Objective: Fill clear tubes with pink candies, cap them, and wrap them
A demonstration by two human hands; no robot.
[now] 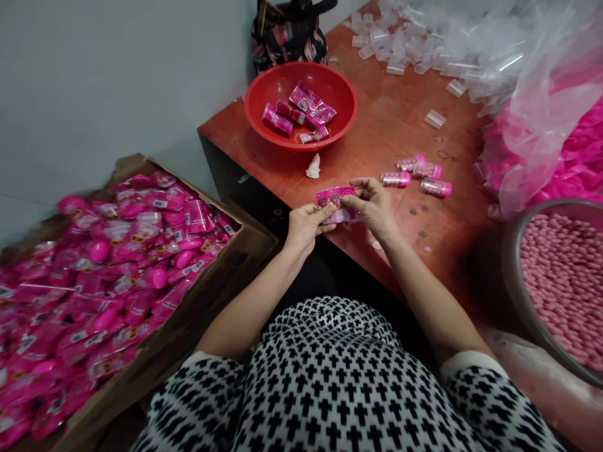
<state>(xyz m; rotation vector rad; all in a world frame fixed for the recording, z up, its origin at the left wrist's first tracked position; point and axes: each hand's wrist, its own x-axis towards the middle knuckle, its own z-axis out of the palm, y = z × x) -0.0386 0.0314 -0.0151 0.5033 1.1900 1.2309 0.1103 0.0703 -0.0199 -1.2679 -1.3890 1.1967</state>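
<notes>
A pink printed packet (335, 197) is held between both hands at the table's front edge. My left hand (305, 227) pinches its left side, thumb on top. At its right side, the fingers of my right hand (372, 206) are closed on the same packet. Several small clear tubes with pink caps and pink beads (426, 171) lie on the table to the right of my right hand. Beyond the packet sits a small crumpled white piece (313, 166). A red bowl (254, 103) holding several pink packets (311, 103) stands behind it.
A cardboard box (257, 242) full of pink packets (108, 276) is at the left. Empty clear tubes (405, 47) are heaped at the back right. Pink caps in a plastic bag (560, 138) and a tub (511, 263) of pink beads (565, 270) stand at the right.
</notes>
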